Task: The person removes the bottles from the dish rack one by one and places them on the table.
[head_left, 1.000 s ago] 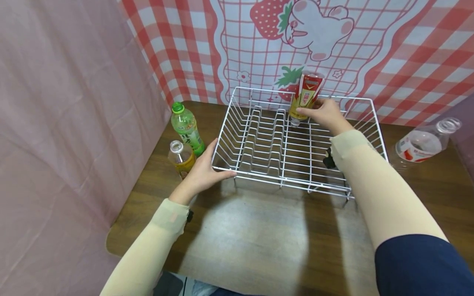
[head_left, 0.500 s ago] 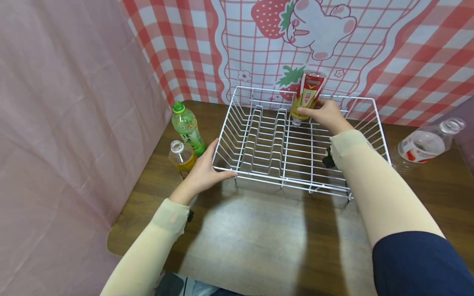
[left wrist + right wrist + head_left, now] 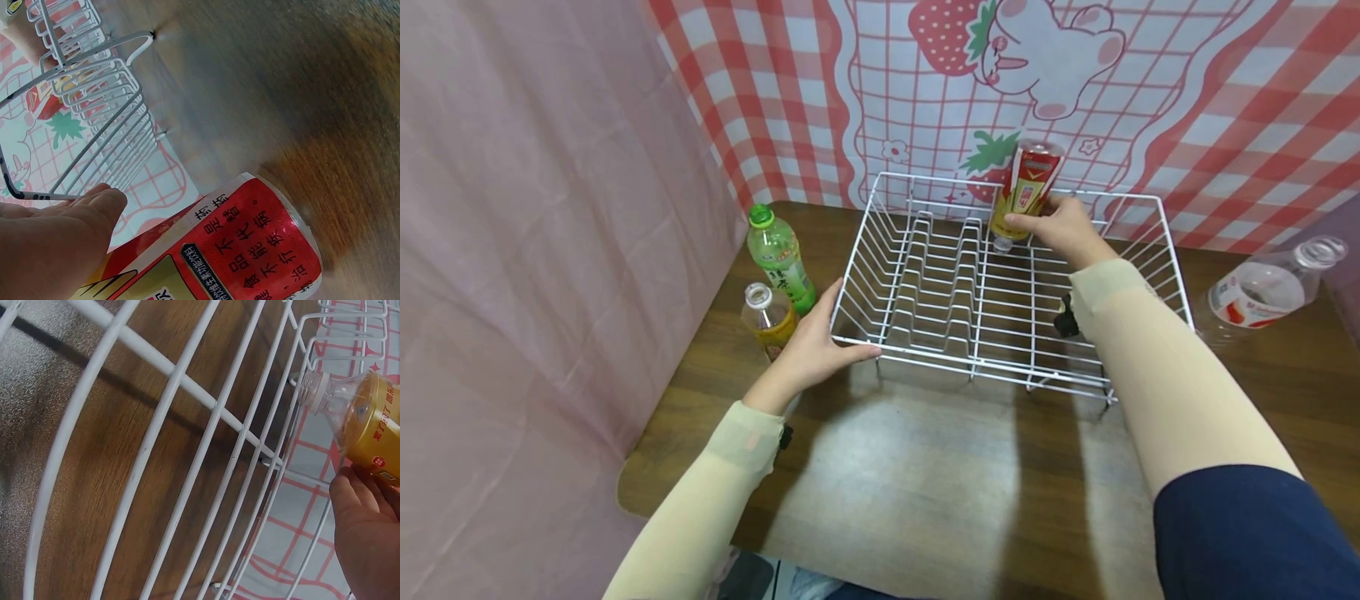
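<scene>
My right hand [image 3: 1063, 229] holds an upside-down plastic drink bottle [image 3: 1028, 187] with a red and yellow label at the back of a white wire dish rack [image 3: 973, 367]. Its thumb lies across the label's near side. In the right wrist view the clear, uncapped neck [image 3: 315, 390] points down by the rack's wires. My left hand [image 3: 812, 346] grips the rack's front left corner, thumb along the front rim and fingers along the left side. Close beside that hand stands a similar uncapped bottle [image 3: 769, 321]; its red lower label [image 3: 250, 244] fills the bottom of the left wrist view.
A green capped tea bottle [image 3: 781, 262] stands behind the left-hand bottle. To the right of the rack is a clear uncapped bottle [image 3: 1266, 287] with a white and red label. A checked cloth [image 3: 782, 100] hangs behind the wooden table [image 3: 917, 483], and a pink curtain [image 3: 535, 250] at left.
</scene>
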The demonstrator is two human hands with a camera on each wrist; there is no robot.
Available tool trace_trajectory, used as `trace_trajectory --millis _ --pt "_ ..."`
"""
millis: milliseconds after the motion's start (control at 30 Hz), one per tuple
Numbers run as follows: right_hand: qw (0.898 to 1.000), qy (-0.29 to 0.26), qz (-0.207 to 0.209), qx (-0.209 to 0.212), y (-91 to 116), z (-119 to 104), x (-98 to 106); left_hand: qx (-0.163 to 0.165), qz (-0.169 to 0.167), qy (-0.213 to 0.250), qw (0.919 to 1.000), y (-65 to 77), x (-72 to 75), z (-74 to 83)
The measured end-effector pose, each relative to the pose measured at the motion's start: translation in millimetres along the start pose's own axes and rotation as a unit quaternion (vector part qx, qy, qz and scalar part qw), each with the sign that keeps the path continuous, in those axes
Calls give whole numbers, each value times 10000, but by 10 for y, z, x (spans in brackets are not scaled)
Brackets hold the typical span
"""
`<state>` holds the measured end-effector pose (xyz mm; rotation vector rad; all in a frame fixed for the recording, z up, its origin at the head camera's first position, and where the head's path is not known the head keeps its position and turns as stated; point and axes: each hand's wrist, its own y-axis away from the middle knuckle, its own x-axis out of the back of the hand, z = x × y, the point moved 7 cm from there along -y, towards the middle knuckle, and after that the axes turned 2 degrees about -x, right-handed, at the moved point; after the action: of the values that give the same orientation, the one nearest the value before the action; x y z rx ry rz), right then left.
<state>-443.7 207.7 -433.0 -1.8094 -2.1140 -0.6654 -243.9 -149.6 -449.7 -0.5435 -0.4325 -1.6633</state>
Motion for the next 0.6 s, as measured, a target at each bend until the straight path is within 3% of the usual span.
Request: trace_trajectory --millis 600 --pt "9997 -213 -88 48 -10 -28 4 -16 6 -8 10000 -6 -2 3"
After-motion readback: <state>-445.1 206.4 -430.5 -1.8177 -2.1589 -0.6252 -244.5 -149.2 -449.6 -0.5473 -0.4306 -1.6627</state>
